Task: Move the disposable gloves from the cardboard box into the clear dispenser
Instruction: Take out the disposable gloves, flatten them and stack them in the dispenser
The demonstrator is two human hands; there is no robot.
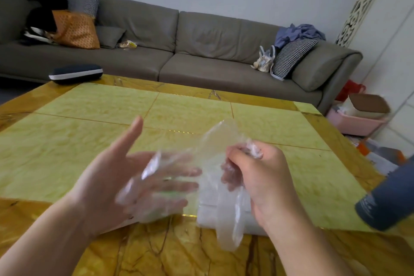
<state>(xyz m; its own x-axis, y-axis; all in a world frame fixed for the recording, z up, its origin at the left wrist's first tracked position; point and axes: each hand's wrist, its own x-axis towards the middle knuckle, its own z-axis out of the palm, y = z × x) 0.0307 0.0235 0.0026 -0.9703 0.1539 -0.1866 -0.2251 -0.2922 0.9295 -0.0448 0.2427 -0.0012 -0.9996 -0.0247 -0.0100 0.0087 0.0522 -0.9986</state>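
My right hand (pixel 262 177) grips a bunch of thin clear disposable gloves (pixel 226 188) that hang down and flare up above the fist. My left hand (pixel 125 177) is spread flat, palm up, with loose glove film draped over its fingers. Below and between the hands a clear dispenser (pixel 208 215) stands on the table, mostly hidden behind the gloves and my right wrist. A pale edge under my left hand may be the cardboard box; I cannot tell.
The hands hover over a yellow and amber marble table (pixel 179 107). A dark blue cylinder (pixel 389 199) lies at the right edge. A dark case (pixel 75 73) sits at the far left corner. A grey sofa (pixel 179 51) runs behind; a pink tub (pixel 356 123) stands on the floor at right.
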